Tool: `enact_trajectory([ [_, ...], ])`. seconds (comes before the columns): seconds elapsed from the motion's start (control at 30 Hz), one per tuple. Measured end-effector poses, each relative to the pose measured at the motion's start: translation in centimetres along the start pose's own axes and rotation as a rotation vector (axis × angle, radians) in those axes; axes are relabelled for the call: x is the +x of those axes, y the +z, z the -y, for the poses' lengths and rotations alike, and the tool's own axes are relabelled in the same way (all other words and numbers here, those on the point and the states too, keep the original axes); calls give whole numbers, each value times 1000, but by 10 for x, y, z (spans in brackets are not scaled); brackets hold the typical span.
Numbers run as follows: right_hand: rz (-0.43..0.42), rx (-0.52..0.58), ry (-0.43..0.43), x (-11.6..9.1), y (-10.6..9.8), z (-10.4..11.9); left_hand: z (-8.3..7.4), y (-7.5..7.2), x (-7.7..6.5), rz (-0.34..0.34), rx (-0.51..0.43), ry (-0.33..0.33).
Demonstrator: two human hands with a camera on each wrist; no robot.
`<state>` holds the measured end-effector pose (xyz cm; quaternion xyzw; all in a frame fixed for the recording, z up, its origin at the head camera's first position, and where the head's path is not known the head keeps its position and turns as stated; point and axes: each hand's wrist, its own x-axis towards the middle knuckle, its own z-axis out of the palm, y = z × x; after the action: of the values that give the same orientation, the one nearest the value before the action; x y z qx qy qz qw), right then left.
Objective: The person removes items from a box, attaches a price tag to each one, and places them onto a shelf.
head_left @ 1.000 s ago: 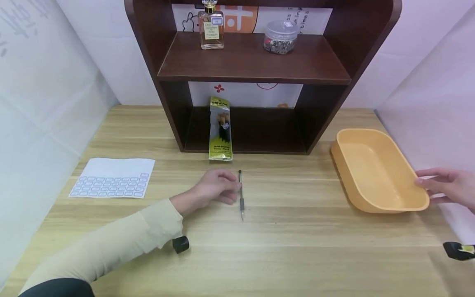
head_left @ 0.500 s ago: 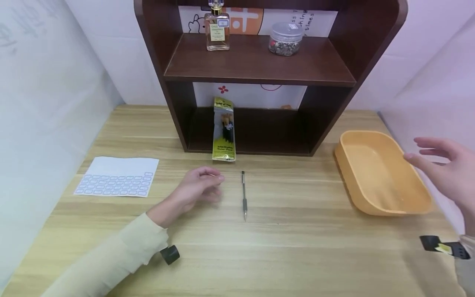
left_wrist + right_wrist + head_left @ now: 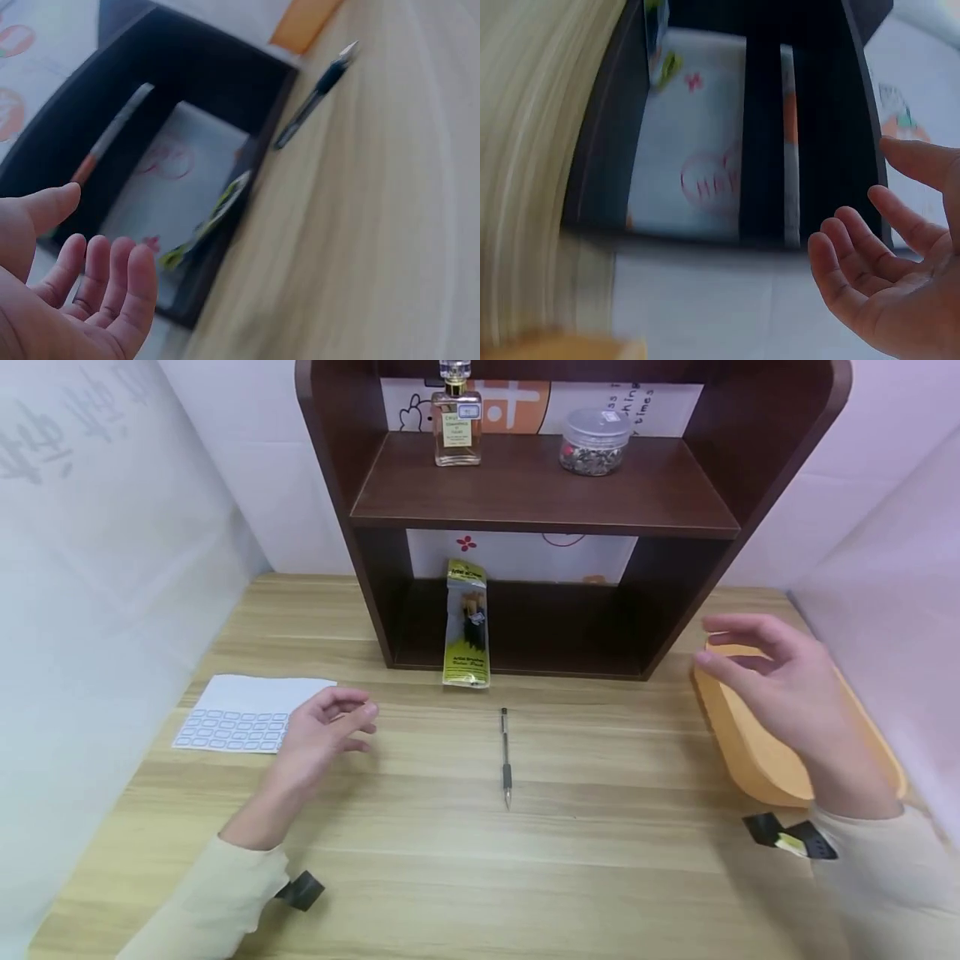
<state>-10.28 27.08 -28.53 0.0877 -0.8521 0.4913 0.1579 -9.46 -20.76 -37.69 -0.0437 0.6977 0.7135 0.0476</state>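
Observation:
My left hand (image 3: 318, 735) hovers at the right edge of a white sheet of labels (image 3: 232, 718), its fingers loosely bent with nothing in them. A pen (image 3: 506, 760) with a dark grip lies on the table between my hands, its tip toward me; the left wrist view shows the same pen (image 3: 315, 97). Over the yellow-orange basin (image 3: 757, 747) on the right is my right hand (image 3: 787, 685), fingers relaxed and holding nothing. It covers part of the basin in the head view. Both palms appear bare in the wrist views.
A dark brown shelf unit (image 3: 543, 522) stands at the back. Its upper shelf carries a perfume bottle (image 3: 456, 431) and a clear lidded jar (image 3: 595, 443). A pack of artist brushes (image 3: 467, 631) leans in the lower compartment. White walls flank the wooden table (image 3: 525, 877).
My left hand has moved left, away from the pen to the label sheet. My right hand has let go of the basin's rim and come left over it. The pen stays on the table.

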Motion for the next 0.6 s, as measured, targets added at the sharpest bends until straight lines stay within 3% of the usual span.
enact_trajectory([
  [0.13,57,41,-34,7,30,6,-4,-23,-7,-67,-47,71],
  [0.27,119,151,-85,14,58,7,-3,-46,-9,-157,-55,109],
  [0.43,191,275,-89,21,90,6,5,-72,-11,-247,-43,105],
  [0.6,264,317,-82,23,123,1,8,-87,-16,-349,-58,79],
])
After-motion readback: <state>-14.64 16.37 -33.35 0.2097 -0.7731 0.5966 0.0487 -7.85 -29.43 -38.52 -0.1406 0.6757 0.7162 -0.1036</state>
